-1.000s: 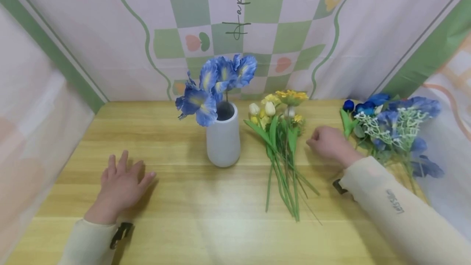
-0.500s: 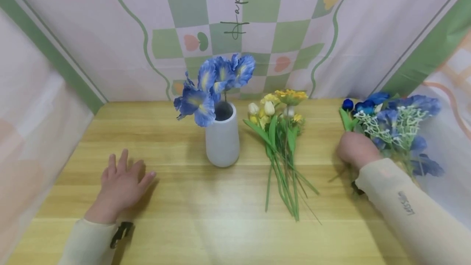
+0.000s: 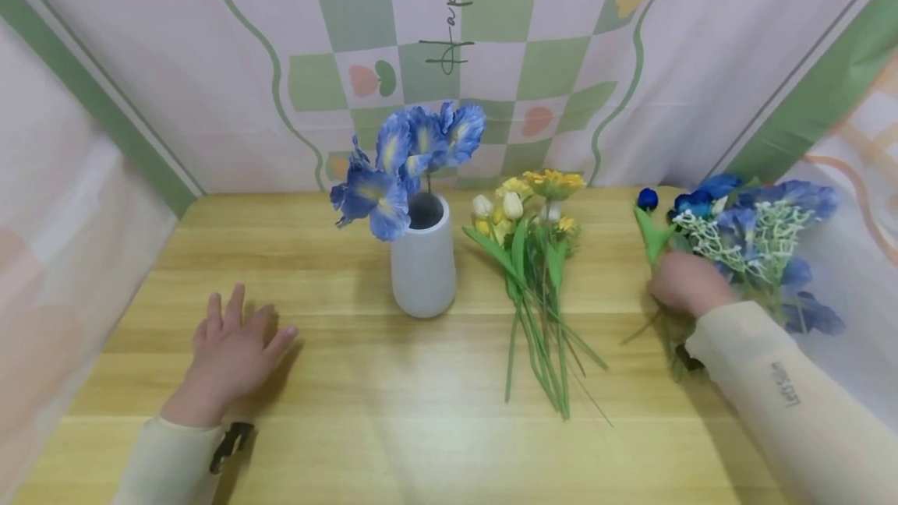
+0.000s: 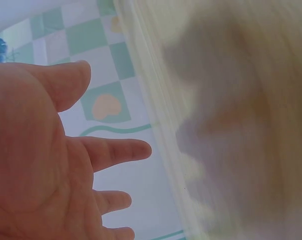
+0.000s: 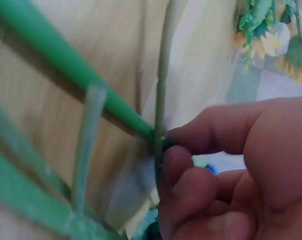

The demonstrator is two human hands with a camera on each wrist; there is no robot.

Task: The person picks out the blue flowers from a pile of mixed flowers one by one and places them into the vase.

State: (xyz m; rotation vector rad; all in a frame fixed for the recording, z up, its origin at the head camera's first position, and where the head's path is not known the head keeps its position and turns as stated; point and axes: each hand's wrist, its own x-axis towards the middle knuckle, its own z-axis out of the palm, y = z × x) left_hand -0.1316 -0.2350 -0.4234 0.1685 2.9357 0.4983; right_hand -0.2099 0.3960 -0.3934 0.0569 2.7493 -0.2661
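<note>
My right hand [image 3: 691,284], at the table's right side, pinches a green stem [image 5: 128,117] between thumb and fingertips, as the right wrist view shows. Above that hand rises a blue tulip [image 3: 648,199] with a broad green leaf [image 3: 653,235]. Beside it lies a pile of blue flowers [image 3: 793,201] with a pale green filler sprig [image 3: 775,236]. My left hand [image 3: 235,353] is at the table's left, fingers spread and holding nothing; the left wrist view shows its palm [image 4: 30,150]. A white vase [image 3: 424,267] stands upright mid-table, with blue irises [image 3: 393,170] in it.
Between the vase and my right hand lies a bunch of yellow and white flowers [image 3: 529,213], stems toward me. A checked cloth [image 3: 491,76] hangs behind the wooden table [image 3: 337,411]. The blue pile reaches over the table's right edge.
My right hand has moved right, from beside the yellow bunch to the blue pile, and now pinches a stem there. The blue tulip has shifted slightly left. My left hand has stayed put.
</note>
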